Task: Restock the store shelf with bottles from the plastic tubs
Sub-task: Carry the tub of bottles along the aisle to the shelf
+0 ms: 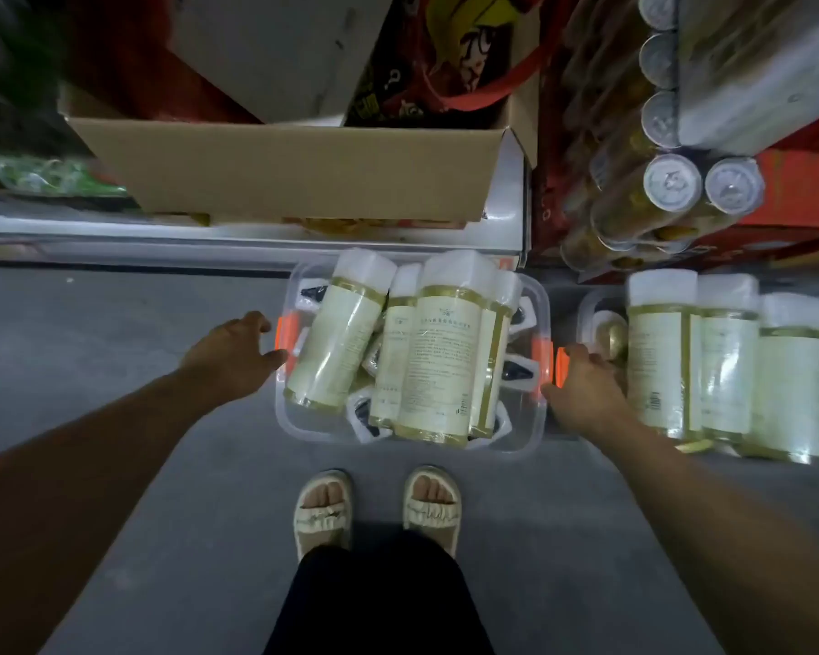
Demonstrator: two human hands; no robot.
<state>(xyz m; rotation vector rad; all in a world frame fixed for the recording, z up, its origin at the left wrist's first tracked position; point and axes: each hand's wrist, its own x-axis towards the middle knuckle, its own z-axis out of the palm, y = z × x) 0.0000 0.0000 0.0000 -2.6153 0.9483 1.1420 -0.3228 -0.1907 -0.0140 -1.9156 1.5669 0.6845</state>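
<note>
bottom centre of the frame: black trouser legs (379, 602) and two feet in cream ruffled slide sandals (323, 508) on grey concrete floor (114, 352). both bare forearms reach up the frame from the lower corners.

centre: clear plastic tub with orange side handles (533, 432) sits on the floor just above the feet. it is packed with pale cream bottles with white caps and gold bands (438, 352), lying tilted and overlapping, caps toward the top of the frame, plus small white sachets with dark contents wedged between them.

left hand (235, 354) at the tub's left side, fingers loosely spread, thumb tip at the orange handle (287, 330); looks like touching, not gripping. right hand (585, 378) at the tub's right side on the other orange handle, fingers curled over its far edge; cannot tell whether they close round it.

right of frame: second clear plastic tub (587, 307), just beside the first, also full of the same cream bottles, partly cut by the frame edge.

upper half: grey metal shelf edge (114, 226) with an open brown cardboard box (294, 170) on it. upper right: red shelving with rows of gold cylindrical bottles with silver round caps (672, 182), seen cap-on. top centre: red and yellow printed bag (445, 54), blurred.
</note>
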